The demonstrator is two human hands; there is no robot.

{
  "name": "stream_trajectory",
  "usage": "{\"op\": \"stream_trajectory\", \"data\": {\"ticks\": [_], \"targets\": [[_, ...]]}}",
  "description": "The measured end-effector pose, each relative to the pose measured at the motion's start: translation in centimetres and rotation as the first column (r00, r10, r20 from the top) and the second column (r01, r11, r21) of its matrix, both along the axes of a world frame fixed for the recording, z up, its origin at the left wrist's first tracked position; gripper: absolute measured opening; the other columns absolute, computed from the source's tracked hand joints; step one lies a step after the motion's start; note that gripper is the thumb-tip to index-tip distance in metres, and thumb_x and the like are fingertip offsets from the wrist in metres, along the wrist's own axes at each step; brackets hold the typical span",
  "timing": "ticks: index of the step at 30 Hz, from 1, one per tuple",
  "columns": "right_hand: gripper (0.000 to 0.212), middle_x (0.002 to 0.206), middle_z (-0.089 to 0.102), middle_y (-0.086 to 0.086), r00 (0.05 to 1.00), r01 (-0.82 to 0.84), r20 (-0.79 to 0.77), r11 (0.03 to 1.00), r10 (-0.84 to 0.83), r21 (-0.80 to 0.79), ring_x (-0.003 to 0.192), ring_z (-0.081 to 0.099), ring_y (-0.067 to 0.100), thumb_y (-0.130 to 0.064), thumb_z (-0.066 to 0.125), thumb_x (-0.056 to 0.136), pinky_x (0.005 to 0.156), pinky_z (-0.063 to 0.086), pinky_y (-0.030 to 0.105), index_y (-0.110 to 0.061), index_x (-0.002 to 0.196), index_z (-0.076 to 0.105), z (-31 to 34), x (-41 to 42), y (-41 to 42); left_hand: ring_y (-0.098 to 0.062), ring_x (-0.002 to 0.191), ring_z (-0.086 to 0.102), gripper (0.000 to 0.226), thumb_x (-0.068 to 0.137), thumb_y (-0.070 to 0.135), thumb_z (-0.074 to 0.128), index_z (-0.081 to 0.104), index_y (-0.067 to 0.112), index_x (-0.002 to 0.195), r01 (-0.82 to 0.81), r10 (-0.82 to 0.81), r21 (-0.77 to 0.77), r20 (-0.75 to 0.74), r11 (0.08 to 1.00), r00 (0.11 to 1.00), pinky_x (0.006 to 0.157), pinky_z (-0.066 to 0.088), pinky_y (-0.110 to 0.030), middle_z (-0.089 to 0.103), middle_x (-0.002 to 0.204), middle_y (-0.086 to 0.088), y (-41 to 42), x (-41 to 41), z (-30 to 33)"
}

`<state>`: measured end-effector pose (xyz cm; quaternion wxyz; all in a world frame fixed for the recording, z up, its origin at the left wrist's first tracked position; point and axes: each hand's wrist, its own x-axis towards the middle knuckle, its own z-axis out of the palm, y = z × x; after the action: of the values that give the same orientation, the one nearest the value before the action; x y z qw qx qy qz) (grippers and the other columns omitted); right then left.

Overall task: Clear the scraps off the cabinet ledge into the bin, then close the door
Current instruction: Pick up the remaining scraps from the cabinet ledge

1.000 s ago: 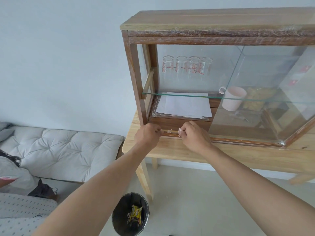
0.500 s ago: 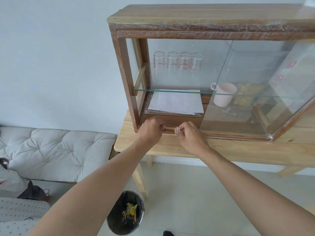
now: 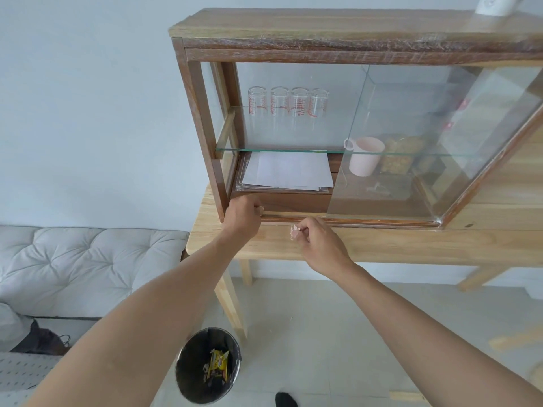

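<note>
- Now the scrap (image 3: 294,230), pinkish and crumpled, sits pinched in the right hand (image 3: 318,245), just off the cabinet ledge (image 3: 293,215).
- Left hand (image 3: 242,217) is curled closed at the ledge's left end; whether it holds anything, I cannot tell.
- Clearing step underway: next, carry it down over the bin (image 3: 188,374) on the floor.
- Sliding glass door (image 3: 396,136) stands open.

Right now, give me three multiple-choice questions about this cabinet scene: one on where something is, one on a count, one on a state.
1. Where is the round black waste bin?
A. on the wooden table
B. on the floor below the table's edge
C. inside the cabinet

2. How many clear glasses with red markings stand in the cabinet?
A. two
B. four
C. six

3. What is the right hand doing?
A. pinching a small pale scrap
B. lying flat and empty
C. gripping the pink mug

Answers: 1 B, it stands on the tiles between the forearms. 2 B, four in a row. 3 A, the scrap shows at the fingertips.
</note>
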<state>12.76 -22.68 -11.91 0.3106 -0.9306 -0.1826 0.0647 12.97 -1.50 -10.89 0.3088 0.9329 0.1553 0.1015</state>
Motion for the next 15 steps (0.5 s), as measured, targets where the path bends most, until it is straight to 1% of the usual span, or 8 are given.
{"op": "stream_trajectory", "data": {"ticks": [1,3,5,7,10,12,13,15], "targets": [[0.022,0.123,0.065,-0.005,1.0,-0.006,-0.003,1.0,0.006,0.008,0.109,0.066,0.022,-0.039,0.05,0.107,0.092,0.055,0.045,-0.023,0.11,0.066,0.0,-0.4,0.2,-0.028,0.091,0.067,0.016,0.099,0.005,0.062,0.077,0.004,0.095,-0.011,0.012,-0.037,0.033,0.999,0.999,0.079,0.057,-0.04,0.075,0.095,-0.01,0.3,-0.8,0.0],[0.022,0.122,0.066,-0.004,1.0,-0.026,-0.015,0.999,0.026,0.027,0.109,0.066,0.022,-0.038,0.049,0.107,0.092,0.055,0.045,-0.023,0.11,0.065,-0.2,-1.4,0.7,-0.024,0.085,0.067,0.014,0.099,0.008,0.065,0.078,0.005,0.096,-0.026,0.036,-0.107,0.087,0.994,0.996,0.075,0.056,-0.033,0.076,0.09,-0.006,0.9,-3.1,-0.3],[0.023,0.122,0.066,-0.002,0.998,-0.046,-0.038,0.998,0.047,0.036,0.11,0.066,0.024,-0.037,0.05,0.108,0.093,0.055,0.046,-0.022,0.111,0.066,-0.6,-2.5,1.7,-0.017,0.079,0.066,0.012,0.099,0.012,0.067,0.078,0.011,0.094,-0.053,0.07,-0.17,0.098,0.984,0.993,0.066,0.05,-0.019,0.074,0.083,0.0,1.5,-6.2,-1.3],[0.025,0.124,0.066,0.0,0.994,-0.082,-0.07,0.996,0.083,0.023,0.11,0.066,0.025,-0.038,0.05,0.108,0.094,0.054,0.046,-0.019,0.114,0.066,-1.4,-3.7,3.0,-0.009,0.076,0.063,0.01,0.098,0.015,0.069,0.077,0.016,0.092,-0.09,0.112,-0.208,0.095,0.974,0.989,0.062,0.041,-0.007,0.072,0.081,0.006,2.6,-9.4,-2.9],[0.024,0.121,0.066,-0.001,0.976,-0.184,-0.121,0.983,0.182,0.001,0.112,0.065,0.024,-0.037,0.051,0.108,0.093,0.053,0.042,-0.019,0.113,0.065,-3.1,-5.5,5.4,0.001,0.076,0.063,0.007,0.098,0.019,0.072,0.078,0.02,0.095,-0.167,0.182,-0.232,0.046,0.958,0.982,0.062,0.038,-0.004,0.073,0.083,0.011,4.7,-13.8,-5.6],[0.022,0.12,0.066,-0.003,0.96,-0.243,-0.152,0.97,0.236,-0.025,0.111,0.065,0.022,-0.038,0.05,0.107,0.091,0.053,0.041,-0.022,0.111,0.065,-4.4,-6.5,6.9,0.005,0.073,0.062,0.008,0.097,0.019,0.072,0.079,0.021,0.093,-0.218,0.223,-0.25,-0.01,0.943,0.975,0.061,0.039,-0.006,0.072,0.08,0.016,5.9,-16.4,-7.3],[0.022,0.12,0.067,-0.004,0.949,-0.276,-0.17,0.96,0.265,-0.042,0.109,0.065,0.021,-0.039,0.05,0.107,0.091,0.053,0.042,-0.023,0.11,0.065,-5.3,-7.1,8.0,0.004,0.073,0.062,0.009,0.097,0.019,0.072,0.079,0.022,0.092,-0.252,0.249,-0.258,-0.044,0.933,0.968,0.061,0.039,-0.008,0.072,0.078,0.018,6.7,-17.8,-8.4],[0.024,0.119,0.066,-0.003,0.926,-0.336,-0.211,0.938,0.313,-0.083,0.108,0.066,0.022,-0.041,0.049,0.107,0.09,0.054,0.042,-0.022,0.107,0.064,-7.2,-8.1,10.1,0.001,0.073,0.063,0.01,0.097,0.02,0.072,0.078,0.024,0.091,-0.32,0.303,-0.278,-0.103,0.906,0.947,0.066,0.043,-0.017,0.07,0.078,0.019,8.1,-20.4,-10.5]]}}
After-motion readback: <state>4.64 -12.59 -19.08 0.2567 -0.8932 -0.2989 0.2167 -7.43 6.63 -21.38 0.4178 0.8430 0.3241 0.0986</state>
